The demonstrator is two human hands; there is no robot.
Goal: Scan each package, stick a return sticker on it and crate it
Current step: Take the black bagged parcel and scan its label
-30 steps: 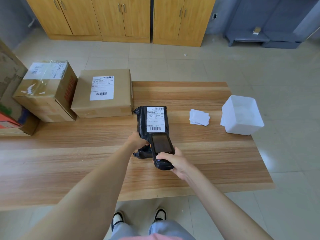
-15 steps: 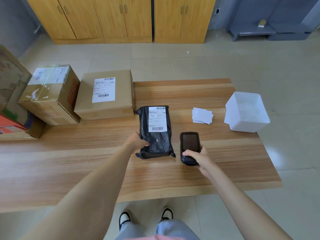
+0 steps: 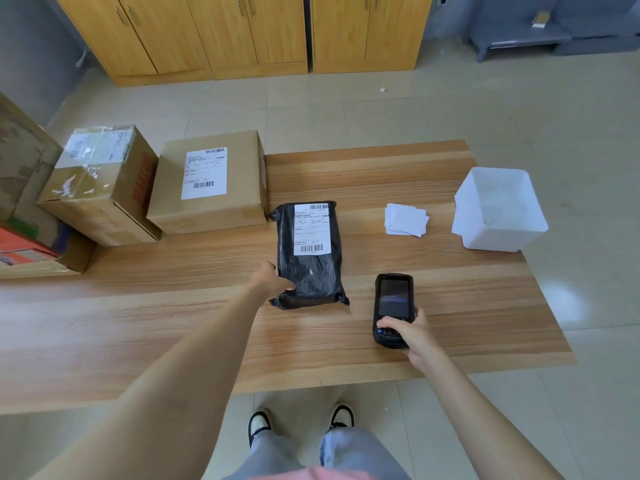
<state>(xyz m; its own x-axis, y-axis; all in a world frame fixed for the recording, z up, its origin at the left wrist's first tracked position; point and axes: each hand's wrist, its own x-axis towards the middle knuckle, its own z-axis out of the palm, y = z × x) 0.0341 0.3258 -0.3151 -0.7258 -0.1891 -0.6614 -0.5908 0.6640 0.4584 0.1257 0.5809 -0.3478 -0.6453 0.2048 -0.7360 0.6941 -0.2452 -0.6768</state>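
Observation:
A black plastic mailer [image 3: 311, 268] with a white shipping label lies flat in the middle of the wooden table [image 3: 173, 327]. My left hand [image 3: 272, 280] grips its near left corner, thumb on top. My right hand [image 3: 407, 332] holds the lower end of a black handheld scanner [image 3: 393, 306], which lies on the table to the right of the mailer with its screen lit. A small stack of white stickers [image 3: 405, 220] sits farther back on the right. A white plastic crate [image 3: 498, 211] stands at the table's right end.
Two cardboard boxes with labels [image 3: 211, 181] [image 3: 100, 181] stand on the left of the table, with more cartons [image 3: 24, 216] at the far left edge. Wooden cabinets [image 3: 249, 32] line the far wall across a tiled floor.
My right hand has carried the scanner from above the mailer's label to the right and down onto the table. My left hand has stayed on the mailer's corner.

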